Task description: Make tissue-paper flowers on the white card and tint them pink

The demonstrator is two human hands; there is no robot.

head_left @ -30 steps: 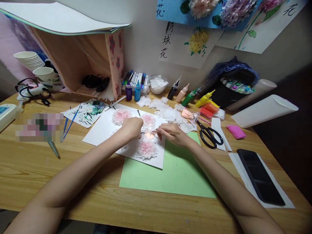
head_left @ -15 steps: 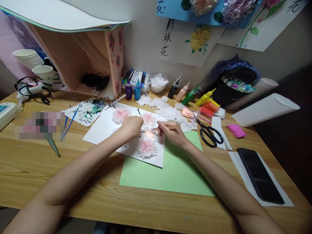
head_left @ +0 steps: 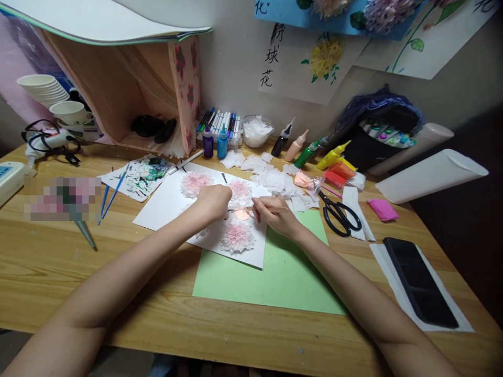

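Observation:
A white paper sheet [head_left: 157, 209] bears several pink-and-white ruffled paper flowers [head_left: 238, 238]. Over its middle my left hand [head_left: 214, 201] is closed, knuckles up; whatever its fingers hold is hidden. My right hand [head_left: 273, 213] pinches a thin wooden stick [head_left: 281, 209] like a pen, its tip pointing left. Between the two hands a flat peach-coloured disc [head_left: 241, 215] lies on the sheet, and the stick's tip is close to it; contact cannot be made out. Under the sheet's right side is a green paper [head_left: 271, 288].
Black scissors [head_left: 340, 214] lie right of my right hand. Behind are torn white tissue pieces [head_left: 273, 180], an orange lump [head_left: 303, 179] and paint bottles [head_left: 307, 154]. A paint-smeared paper [head_left: 139, 180] and blue brushes [head_left: 113, 193] lie left; a black case [head_left: 420, 283] lies right.
The camera view has shifted slightly. Both hands stay at nearly the same spots over the sheet, and the right hand's stick has turned only a little.

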